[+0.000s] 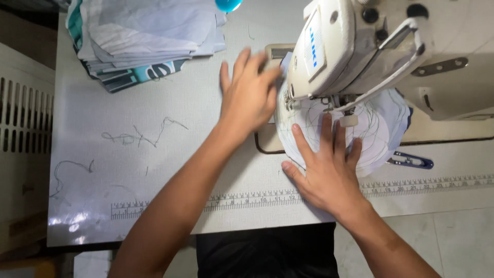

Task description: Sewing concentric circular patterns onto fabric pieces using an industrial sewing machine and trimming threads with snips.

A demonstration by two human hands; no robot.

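R hand point(327, 172) flat, fingers spread, pressing white round cloth point(378, 131) under sewing machine point(355, 46) head, right of centre. L hand point(249, 95) open, blurred, just left of machine, gripping nothing. Fabric stack point(149, 36) far left on table point(154, 170).

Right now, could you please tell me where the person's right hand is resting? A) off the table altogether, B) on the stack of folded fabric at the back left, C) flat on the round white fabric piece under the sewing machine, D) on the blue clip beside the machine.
C: the right hand lies flat, fingers spread, on the round white fabric piece beneath the sewing machine.
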